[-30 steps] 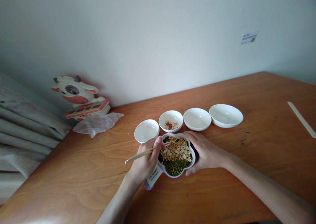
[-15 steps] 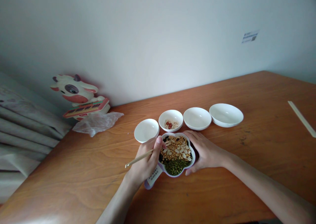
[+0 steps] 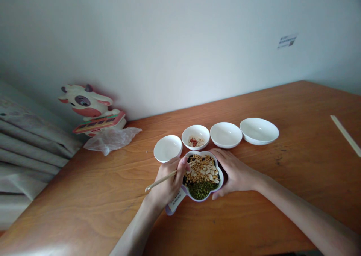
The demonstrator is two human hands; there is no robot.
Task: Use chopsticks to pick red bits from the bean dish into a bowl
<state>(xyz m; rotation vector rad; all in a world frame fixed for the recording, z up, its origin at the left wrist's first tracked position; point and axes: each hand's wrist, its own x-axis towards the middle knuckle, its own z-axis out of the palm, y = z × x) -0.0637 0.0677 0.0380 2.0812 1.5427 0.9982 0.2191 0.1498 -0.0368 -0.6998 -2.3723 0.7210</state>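
A flower-shaped dish (image 3: 220,177) holds yellow beans, green beans, dark beans and pale seeds. My left hand (image 3: 168,184) is closed on a pair of wooden chopsticks (image 3: 160,180), whose tips reach into the dish among the pale seeds. My right hand (image 3: 236,173) cups the dish's right side, fingers curled against its rim. Just behind the dish stands a row of white bowls: an empty one (image 3: 167,148), one with a few seeds and red bits (image 3: 195,137), and two more empty ones (image 3: 226,134) (image 3: 259,131).
All of this sits on a wooden table (image 3: 296,173) against a white wall. A cow toy (image 3: 90,107) and crumpled clear plastic (image 3: 111,139) lie at the back left. A pale stick (image 3: 345,135) lies at the far right. Folded grey fabric (image 3: 25,150) sits off the left edge.
The chopstick tips have shifted slightly within the dish; both hands stay in nearly the same place.
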